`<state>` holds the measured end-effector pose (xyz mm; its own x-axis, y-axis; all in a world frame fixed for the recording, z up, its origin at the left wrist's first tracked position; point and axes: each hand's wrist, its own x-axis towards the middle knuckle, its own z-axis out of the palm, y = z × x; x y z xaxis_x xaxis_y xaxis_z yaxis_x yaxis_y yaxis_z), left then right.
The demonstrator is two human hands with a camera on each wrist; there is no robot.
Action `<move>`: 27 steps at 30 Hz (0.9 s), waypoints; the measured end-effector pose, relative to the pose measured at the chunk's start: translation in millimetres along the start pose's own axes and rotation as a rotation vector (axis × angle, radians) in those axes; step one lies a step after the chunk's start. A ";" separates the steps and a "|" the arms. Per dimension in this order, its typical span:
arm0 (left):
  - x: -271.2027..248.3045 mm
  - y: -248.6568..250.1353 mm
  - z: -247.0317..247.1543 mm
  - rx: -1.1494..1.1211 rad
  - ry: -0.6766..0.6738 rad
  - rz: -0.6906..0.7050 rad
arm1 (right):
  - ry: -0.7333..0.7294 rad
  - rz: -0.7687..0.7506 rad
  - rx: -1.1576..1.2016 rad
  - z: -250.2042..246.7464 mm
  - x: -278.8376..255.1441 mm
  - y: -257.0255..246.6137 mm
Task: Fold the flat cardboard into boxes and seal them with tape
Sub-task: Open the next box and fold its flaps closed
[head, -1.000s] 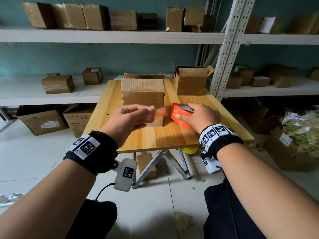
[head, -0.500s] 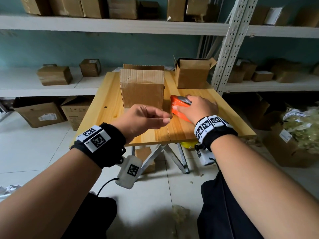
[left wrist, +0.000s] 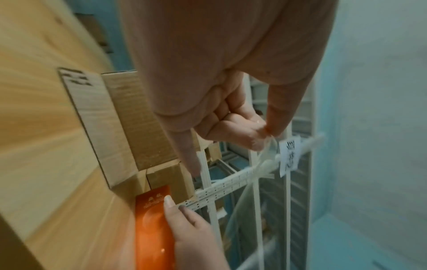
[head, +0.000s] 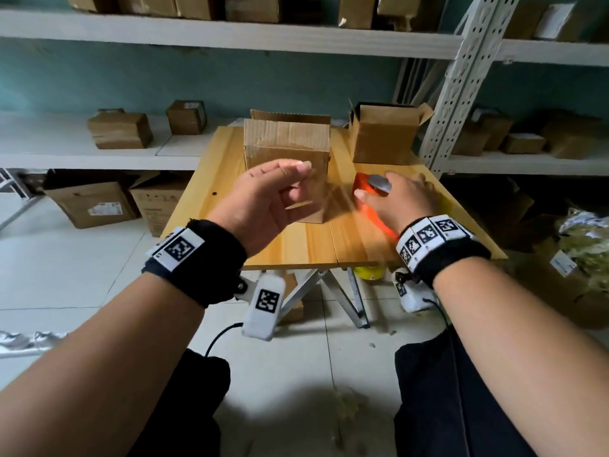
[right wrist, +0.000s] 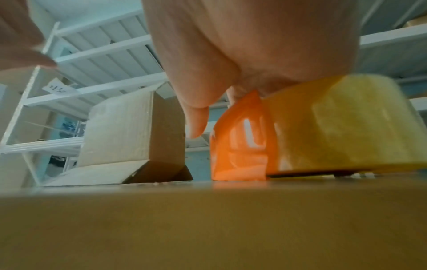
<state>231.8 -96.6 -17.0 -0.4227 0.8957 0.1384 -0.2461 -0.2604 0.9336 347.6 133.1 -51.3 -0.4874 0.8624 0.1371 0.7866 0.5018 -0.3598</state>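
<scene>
On the table (head: 296,245), the right hand (head: 400,201) grasps the orange dispenser (head: 364,192) just right of the box (head: 286,146). The left hand (head: 263,199), raised before the box, pinches the tape (left wrist: 265,151) end.

**What the views leave unclear**

The right hand (head: 400,201) covers much of the orange tape dispenser (head: 364,189), and motion blur smears both. The clear tape strip (left wrist: 265,151) pinched by the left hand (head: 263,199) is barely traceable. Labels on the shelf boxes (head: 120,130) are too small to read.
</scene>
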 end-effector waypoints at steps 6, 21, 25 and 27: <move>-4.4 2.1 6.9 -0.076 -0.037 -0.001 | 0.073 -0.348 0.539 -11.0 -25.4 -19.7; -1.1 6.1 -22.9 -0.049 0.250 0.051 | -0.676 -0.431 0.999 -27.5 -51.3 -20.8; -3.6 10.5 -34.5 -0.083 0.331 0.079 | -0.701 -0.435 0.955 -33.7 -54.2 -12.6; -5.5 12.9 -38.6 -0.096 0.357 0.092 | -0.696 -0.446 0.905 -35.5 -56.0 -9.9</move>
<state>197.4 -118.8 -18.5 -0.7200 0.6892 0.0806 -0.2661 -0.3815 0.8852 380.5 82.2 -22.7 -0.9635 0.2677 -0.0108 0.0875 0.2763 -0.9571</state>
